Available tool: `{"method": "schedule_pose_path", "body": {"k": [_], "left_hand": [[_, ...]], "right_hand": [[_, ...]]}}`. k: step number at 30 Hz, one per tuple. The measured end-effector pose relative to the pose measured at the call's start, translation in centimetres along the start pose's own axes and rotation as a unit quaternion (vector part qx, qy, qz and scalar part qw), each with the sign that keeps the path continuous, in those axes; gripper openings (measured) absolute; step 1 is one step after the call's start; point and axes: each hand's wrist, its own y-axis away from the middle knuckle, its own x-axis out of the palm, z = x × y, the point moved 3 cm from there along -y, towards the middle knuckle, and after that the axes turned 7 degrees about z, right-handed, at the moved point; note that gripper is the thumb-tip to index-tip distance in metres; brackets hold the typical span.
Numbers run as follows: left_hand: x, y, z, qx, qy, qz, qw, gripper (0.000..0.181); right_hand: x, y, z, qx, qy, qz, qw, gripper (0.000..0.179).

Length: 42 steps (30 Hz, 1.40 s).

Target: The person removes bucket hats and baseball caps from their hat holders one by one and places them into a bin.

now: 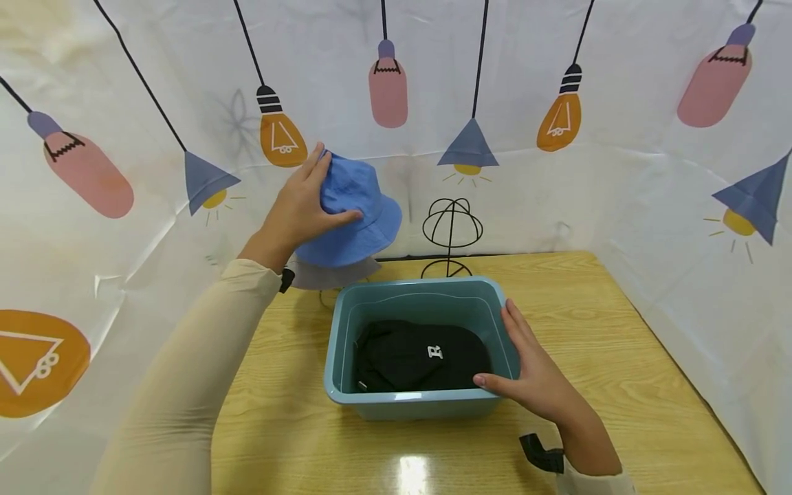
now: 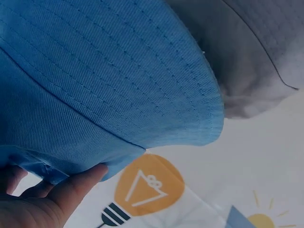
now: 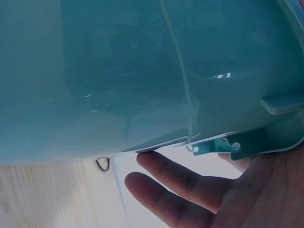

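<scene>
My left hand (image 1: 303, 206) grips a blue bucket hat (image 1: 366, 189) by its crown, thumb on the near side and fingers round behind. In the left wrist view the stitched brim (image 2: 142, 71) spreads across the upper left. Below and behind it shows a grey hat (image 1: 334, 273), partly covered by the blue one. My right hand (image 1: 538, 378) holds the right front corner of a teal plastic bin (image 1: 427, 410), its thumb over the rim and its fingers along the outer side. Inside the bin lies a black cap (image 1: 460, 357) with a white letter R.
A black wire hat stand (image 1: 450, 244) with a domed top stands bare behind the bin. The wooden table (image 1: 575, 295) meets a white cloth backdrop (image 1: 334, 55) printed with lamps and bulbs at the back and sides.
</scene>
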Motion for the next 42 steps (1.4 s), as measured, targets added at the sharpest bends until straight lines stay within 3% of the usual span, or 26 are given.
{"method": "schedule_pose_path", "body": {"k": [16, 26, 42], "left_hand": [[0.2, 0.8, -3.5, 0.041, 0.017, 0.000, 0.9990, 0.118], [0.7, 1.5, -4.2, 0.053, 0.048, -0.002, 0.9975, 0.118], [1.0, 2.7, -6.5, 0.079, 0.065, 0.024, 0.9945, 0.117]], "right_hand": [[0.0, 0.0, 0.1, 0.000, -0.002, -0.001, 1.0000, 0.120], [0.0, 0.0, 0.0, 0.000, -0.001, -0.001, 1.0000, 0.120], [0.1, 0.1, 0.1, 0.000, -0.008, -0.003, 1.0000, 0.120]]}}
